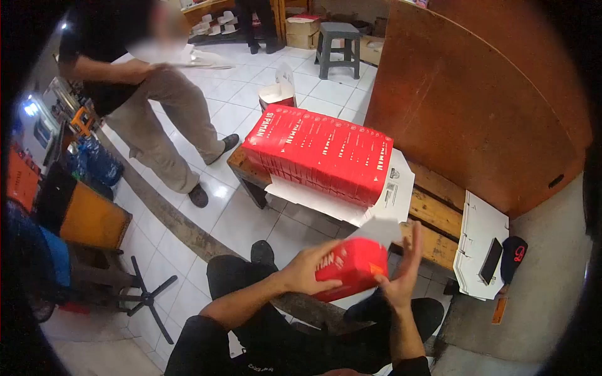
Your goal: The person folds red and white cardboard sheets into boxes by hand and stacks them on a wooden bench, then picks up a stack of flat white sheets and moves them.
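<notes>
A small red carton (352,266) with white lettering sits between my hands above my lap, its grey-white flap (380,232) standing up on the far side. My left hand (308,271) is closed around the carton's left side. On the other side, my right hand (404,266) has its fingers stretched upward beside the flap, and its thumb lies at the carton's right edge. Just beyond my hands, a tight row of red cartons (320,147) printed "SIPAMAN" rests on white cardboard (401,188) on a wooden bench (436,210).
At the bench's right end lie white cardboard sheets (480,238), a black phone (491,261) and a dark cap (514,258). A person (166,106) stands at left holding white sheets. A grey stool (338,47) and an open carton (278,94) stand farther back; a wooden panel (476,106) rises at right.
</notes>
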Available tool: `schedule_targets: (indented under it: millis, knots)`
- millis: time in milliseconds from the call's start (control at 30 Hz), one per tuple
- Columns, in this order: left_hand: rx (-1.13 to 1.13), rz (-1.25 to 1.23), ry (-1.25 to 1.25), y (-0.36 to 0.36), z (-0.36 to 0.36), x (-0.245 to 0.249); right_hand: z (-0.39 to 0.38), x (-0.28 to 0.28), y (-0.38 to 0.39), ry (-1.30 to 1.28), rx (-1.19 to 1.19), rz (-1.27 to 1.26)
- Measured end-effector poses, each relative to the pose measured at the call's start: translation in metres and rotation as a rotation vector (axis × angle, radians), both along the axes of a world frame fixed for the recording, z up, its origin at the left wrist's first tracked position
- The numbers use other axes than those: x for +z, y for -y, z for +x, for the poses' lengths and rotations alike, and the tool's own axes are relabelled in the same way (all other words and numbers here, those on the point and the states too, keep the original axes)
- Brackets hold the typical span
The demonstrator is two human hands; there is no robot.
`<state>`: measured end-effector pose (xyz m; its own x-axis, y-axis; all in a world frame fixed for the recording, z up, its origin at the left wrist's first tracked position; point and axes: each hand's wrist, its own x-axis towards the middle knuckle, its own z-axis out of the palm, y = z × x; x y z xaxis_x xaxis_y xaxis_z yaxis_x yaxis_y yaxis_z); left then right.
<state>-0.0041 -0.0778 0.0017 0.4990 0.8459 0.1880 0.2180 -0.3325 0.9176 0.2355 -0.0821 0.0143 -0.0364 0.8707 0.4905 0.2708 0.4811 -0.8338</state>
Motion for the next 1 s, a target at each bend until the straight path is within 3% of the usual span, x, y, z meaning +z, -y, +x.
schedule_targets:
  millis: [67, 167, 200, 300, 400, 500, 533, 633, 800, 1000]
  knots:
    - [-0.123, 0.080, -0.191, -0.001, 0.003, 0.002, 0.017, 0.018, 0.005, 0.334, 0.041, 0.053]
    - [-0.230, 0.069, -0.245, 0.005, 0.009, -0.006, 0.009, 0.021, 0.006, 0.257, 0.486, -0.447]
    - [-0.203, 0.115, -0.153, 0.006, 0.012, -0.006, 0.006, 0.022, 0.008, 0.456, 0.509, -0.432]
    - [-0.251, 0.037, -0.230, -0.002, 0.004, -0.002, 0.001, 0.017, 0.007, 0.443, 0.504, -0.454]
    - [-0.091, 0.077, -0.259, -0.010, -0.007, 0.013, 0.017, 0.029, 0.008, 0.254, 0.407, -0.403]
    - [0.042, 0.060, 0.121, -0.025, -0.018, -0.012, 0.040, 0.019, 0.011, -0.025, 0.253, -0.360]
    - [0.053, -0.177, 0.355, -0.024, -0.019, -0.017, 0.041, 0.018, 0.012, -0.119, 0.206, -0.369]
    - [0.067, -0.253, 0.507, -0.009, -0.001, -0.029, 0.033, 0.007, 0.008, -0.256, 0.178, -0.348]
    - [0.027, -0.340, 0.588, 0.004, 0.004, -0.035, 0.010, -0.014, 0.009, -0.346, 0.171, -0.359]
    - [-0.020, -0.195, 0.453, 0.009, -0.002, -0.033, 0.005, -0.026, 0.008, -0.630, 0.299, -0.433]
